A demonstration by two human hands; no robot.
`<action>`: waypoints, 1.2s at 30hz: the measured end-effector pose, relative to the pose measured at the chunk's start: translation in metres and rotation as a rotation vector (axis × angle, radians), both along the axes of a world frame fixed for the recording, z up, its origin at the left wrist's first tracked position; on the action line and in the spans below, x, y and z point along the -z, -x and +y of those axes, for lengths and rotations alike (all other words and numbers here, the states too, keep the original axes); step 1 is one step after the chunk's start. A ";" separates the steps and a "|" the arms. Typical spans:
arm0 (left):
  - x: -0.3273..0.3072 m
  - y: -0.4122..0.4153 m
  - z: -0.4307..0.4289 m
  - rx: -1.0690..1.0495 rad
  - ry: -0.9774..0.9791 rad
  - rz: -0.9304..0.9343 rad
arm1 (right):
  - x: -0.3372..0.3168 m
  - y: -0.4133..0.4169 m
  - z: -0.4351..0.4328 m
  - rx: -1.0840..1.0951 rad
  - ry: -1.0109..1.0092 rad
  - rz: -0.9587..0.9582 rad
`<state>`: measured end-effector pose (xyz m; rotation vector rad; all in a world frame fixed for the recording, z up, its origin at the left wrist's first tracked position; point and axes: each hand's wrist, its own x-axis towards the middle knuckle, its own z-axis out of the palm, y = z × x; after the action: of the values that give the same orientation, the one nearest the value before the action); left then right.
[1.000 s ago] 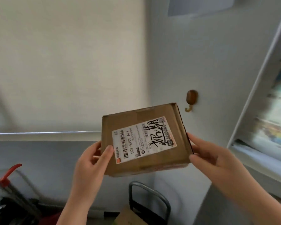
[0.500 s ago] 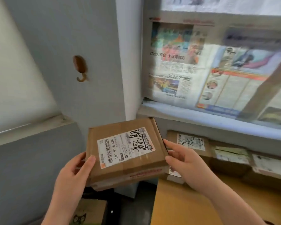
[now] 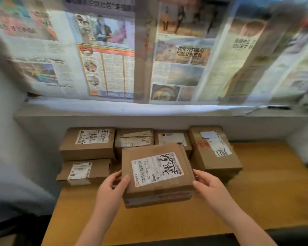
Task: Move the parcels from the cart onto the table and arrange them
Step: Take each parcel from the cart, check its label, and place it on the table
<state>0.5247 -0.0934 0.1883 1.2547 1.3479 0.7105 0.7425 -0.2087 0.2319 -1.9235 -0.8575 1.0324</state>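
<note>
i see one brown parcel (image 3: 156,173) in the middle, held by two bare hands. the left hand (image 3: 110,190) grips its left side: the thumb lies on top near the corner and the other fingers curl round the edge. the right hand (image 3: 210,187) grips the right side, with the thumb by the top edge and the fingers bent against the side. the parcel is flat, with its white label (image 3: 156,168) facing up. the label has bar codes and big black writing on it. the parcel is over the wooden table (image 3: 265,201), near the front of the other boxes. i cannot tell if its bottom touches the table.

five more parcels sit on the table behind it and beside it. at the back left is a box with a scribbled label (image 3: 88,142). just in front of that one is a thin flat box (image 3: 84,171). in the back middle are a crinkled box (image 3: 133,139) and a box with a pale label (image 3: 172,139), side by side. the held parcel hides the front of both. on the right is a long box (image 3: 215,151) with numbers written on it, close to the held parcel.

behind the boxes is a grey ledge (image 3: 132,109). above it, newspaper pages (image 3: 114,59) cover the window. the pages look blurry at the edges.
</note>
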 end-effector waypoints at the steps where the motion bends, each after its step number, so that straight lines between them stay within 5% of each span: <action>1: 0.007 -0.014 -0.002 0.032 0.023 0.014 | 0.008 -0.014 -0.006 0.023 0.019 0.024; 12: 0.071 -0.084 0.005 0.160 0.073 0.170 | 0.107 -0.058 0.001 0.385 0.062 0.144; 24: 0.101 -0.108 0.026 0.147 0.165 0.090 | 0.143 -0.064 0.022 0.880 -0.008 0.447; 36: 0.117 -0.117 0.035 0.114 0.223 0.013 | 0.153 -0.072 0.032 0.999 -0.049 0.499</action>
<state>0.6419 -0.0587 0.0712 1.1483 1.3159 0.4595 0.8144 -0.1763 0.0791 -1.6005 0.3569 0.7626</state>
